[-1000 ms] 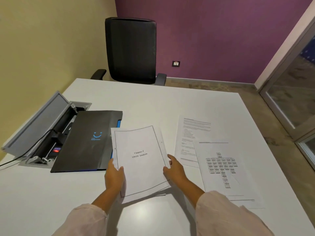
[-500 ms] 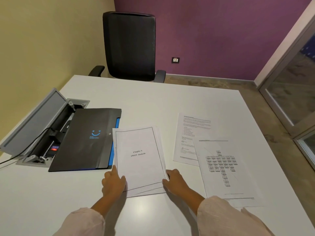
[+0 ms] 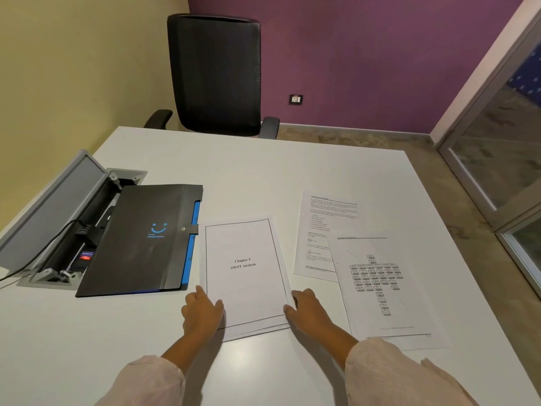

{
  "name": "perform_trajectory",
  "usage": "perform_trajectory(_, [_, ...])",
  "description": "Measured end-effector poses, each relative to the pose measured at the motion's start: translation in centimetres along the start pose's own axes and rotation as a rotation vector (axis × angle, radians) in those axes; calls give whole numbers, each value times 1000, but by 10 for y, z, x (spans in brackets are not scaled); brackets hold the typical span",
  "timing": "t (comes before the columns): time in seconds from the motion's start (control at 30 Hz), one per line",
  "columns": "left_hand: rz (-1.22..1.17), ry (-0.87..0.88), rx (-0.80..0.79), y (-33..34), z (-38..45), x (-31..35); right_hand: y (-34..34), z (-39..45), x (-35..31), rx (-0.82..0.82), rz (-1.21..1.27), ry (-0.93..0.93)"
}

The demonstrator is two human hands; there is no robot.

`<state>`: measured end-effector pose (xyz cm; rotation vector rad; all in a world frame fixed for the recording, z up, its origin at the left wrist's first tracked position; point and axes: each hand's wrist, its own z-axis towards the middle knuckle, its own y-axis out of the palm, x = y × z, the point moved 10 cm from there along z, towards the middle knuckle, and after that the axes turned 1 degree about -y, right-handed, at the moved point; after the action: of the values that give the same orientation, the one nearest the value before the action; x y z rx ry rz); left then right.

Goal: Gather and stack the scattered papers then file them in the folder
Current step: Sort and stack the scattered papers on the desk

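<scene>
Papers are only partly gathered: a small stack (image 3: pixel 244 276) topped by a "Chapter 4 SWOT Analysis" page lies flat on the white table (image 3: pixel 263 177), the left hand (image 3: pixel 202 313) and right hand (image 3: pixel 307 310) holding its near side edges with curled fingers. Two loose sheets, a text page (image 3: pixel 325 227) and a chart page (image 3: pixel 380 288), lie to its right, and the black folder (image 3: pixel 140 238) just left looks closed, so I judge the filing not begun. Beyond stand a black office chair (image 3: pixel 216 71), a purple wall (image 3: pixel 366 54), and an open cable box (image 3: pixel 58 224) at the table's left.

The scene is seen from a single head-worn wide-angle view, aimed forward and steeply down over the white rectangular worktop (image 3: pixel 292 177), taken close in; forearms enter at the frame's bottom edge.
</scene>
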<state>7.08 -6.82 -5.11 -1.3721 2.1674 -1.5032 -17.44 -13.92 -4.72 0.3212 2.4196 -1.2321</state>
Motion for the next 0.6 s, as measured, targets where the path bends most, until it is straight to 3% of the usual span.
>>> perform_trajectory(0.17, [-17,-3,27,-5,5,-1,-27,-9,20,173,58,-7])
perform_trajectory(0.27, [-85,25,89,-13,1,6,-51,-26,54,322,-121,75])
perform_trajectory(0.43, [-424,188,166,-26,-9,34,-56,-48,129,197,-162,416])
perform_trajectory(0.6, [-467,288,136,-25,-15,59,-30,-67,162,58,-195,515])
